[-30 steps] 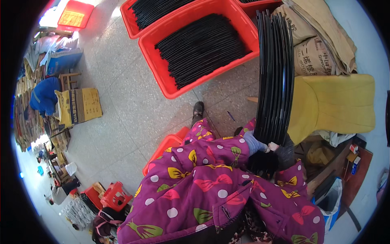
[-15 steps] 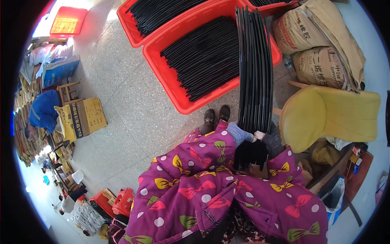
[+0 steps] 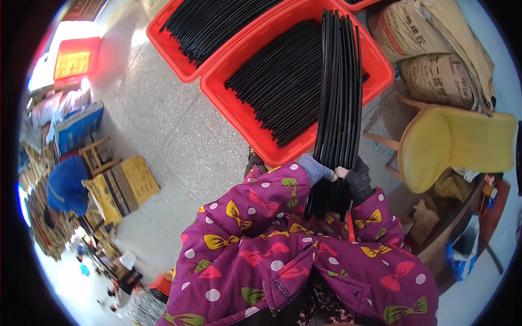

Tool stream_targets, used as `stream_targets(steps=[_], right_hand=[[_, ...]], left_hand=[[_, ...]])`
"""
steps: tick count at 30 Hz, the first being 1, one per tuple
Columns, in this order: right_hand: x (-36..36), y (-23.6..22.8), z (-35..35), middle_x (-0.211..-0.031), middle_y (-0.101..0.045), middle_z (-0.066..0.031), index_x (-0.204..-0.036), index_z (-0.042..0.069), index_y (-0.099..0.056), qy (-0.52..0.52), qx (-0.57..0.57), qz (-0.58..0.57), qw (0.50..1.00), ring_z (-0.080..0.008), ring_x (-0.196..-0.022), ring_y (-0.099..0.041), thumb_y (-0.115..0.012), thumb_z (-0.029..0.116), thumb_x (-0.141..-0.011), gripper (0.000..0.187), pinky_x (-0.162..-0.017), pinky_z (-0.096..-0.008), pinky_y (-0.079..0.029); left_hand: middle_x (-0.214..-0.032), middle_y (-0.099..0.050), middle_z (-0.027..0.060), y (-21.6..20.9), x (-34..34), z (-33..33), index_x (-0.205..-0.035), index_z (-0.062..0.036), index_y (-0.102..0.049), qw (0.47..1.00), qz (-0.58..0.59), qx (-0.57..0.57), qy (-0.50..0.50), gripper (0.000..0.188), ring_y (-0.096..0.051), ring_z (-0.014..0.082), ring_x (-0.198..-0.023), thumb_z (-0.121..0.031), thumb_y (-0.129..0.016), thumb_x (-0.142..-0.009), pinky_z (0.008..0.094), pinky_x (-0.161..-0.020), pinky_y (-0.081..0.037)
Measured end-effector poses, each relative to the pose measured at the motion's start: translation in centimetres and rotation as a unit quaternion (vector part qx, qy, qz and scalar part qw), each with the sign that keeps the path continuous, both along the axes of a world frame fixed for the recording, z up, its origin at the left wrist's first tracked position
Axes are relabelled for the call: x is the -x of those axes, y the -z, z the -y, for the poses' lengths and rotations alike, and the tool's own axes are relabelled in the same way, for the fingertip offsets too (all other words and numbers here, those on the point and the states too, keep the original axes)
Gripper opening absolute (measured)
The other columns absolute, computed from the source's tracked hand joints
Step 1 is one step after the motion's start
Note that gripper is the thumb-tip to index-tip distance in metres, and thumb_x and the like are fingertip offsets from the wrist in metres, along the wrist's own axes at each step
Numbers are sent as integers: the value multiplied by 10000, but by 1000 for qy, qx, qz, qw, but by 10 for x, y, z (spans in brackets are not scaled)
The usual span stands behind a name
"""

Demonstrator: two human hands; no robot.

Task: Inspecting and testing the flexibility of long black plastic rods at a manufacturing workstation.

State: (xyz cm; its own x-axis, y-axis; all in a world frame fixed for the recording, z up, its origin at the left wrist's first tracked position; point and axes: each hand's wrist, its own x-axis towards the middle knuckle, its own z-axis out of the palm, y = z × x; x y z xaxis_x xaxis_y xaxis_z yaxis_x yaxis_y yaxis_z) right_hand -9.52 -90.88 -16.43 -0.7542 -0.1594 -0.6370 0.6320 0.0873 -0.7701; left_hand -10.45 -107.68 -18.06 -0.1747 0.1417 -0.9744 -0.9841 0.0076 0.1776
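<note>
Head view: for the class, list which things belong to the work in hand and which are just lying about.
Belonging to the work:
bundle of black rods, held by left hand and right hand
near red crate, containing similar rods
second red crate of similar rods, probably

Apparently just lying about:
yellow chair
brown sacks
blue-and-white bag

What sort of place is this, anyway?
It looks like a factory or workshop, though I can't be sure: red tubs filled with long black rods, a similar bundle being held, and bulky sacks piled nearby.
</note>
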Motion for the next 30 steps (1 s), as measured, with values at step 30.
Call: stream_targets(steps=[30], right_hand=[[51,161,217,-1002,-588,-89,-1188,26,-453,250,70,33,965,-163,-899,-558,-721,84,-643,610,-801,-307,-454]], left_hand=[[-766,-642,121,147,120,193,-856,22,-625,974,-74,19,213,475,-624,210,-657,98,-752,-405,332,-635,-513]])
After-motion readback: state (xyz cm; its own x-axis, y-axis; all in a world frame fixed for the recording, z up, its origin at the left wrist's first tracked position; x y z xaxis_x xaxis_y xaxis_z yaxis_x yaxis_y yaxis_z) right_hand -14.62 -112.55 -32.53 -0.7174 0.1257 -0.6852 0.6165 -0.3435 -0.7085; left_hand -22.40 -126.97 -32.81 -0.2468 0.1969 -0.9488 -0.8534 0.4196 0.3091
